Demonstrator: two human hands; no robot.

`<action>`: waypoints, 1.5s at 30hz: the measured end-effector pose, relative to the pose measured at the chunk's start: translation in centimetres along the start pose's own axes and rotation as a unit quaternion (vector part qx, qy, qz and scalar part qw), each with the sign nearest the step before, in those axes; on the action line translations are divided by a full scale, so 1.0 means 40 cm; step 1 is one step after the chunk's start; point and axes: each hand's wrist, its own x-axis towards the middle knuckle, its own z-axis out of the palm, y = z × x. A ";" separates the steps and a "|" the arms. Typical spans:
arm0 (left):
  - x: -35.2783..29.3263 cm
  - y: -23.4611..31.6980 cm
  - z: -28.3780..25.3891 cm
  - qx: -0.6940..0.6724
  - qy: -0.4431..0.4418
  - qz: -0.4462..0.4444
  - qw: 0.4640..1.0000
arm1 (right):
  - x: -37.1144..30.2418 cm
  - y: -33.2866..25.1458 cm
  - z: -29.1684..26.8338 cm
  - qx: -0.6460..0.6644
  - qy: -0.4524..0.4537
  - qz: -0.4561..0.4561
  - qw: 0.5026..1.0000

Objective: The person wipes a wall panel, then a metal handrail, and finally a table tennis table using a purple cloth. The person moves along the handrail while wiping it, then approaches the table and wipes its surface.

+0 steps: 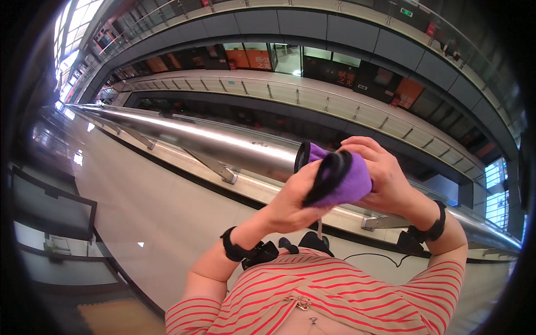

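Note:
Above the metal handrail [223, 139], a folded purple cloth with black edging [349, 181] is held up between both my hands. My left hand [295, 198] grips its left side, the fingers partly hidden behind the black edge. At the right side, my right hand [379, 173] has its fingers curled over the top of the cloth and its palm against it. The folds hide the fingertips, and I cannot tell what kind of cloth article it is. Black bands with small dark boxes wrap both wrists.
A railing with metal brackets [226, 174] crosses diagonally in front of me, with an open atrium beyond. Balconies with glass balustrades [329, 103] curve along the far side. A thin black cable [379, 255] hangs near my right side. Dark-framed glass panels [53, 209] stand at the left.

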 end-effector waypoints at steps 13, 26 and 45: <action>0.041 -0.018 -0.235 0.313 0.191 0.065 0.928 | -0.056 0.042 -0.066 0.543 0.267 0.272 0.748; 0.030 -0.100 -0.314 0.489 0.166 -0.105 0.850 | 0.034 -0.072 0.103 -0.128 -0.132 -0.084 0.979; 0.018 -0.133 -0.302 0.522 0.132 -0.137 0.831 | -0.176 -0.103 0.113 -0.374 0.137 0.121 0.909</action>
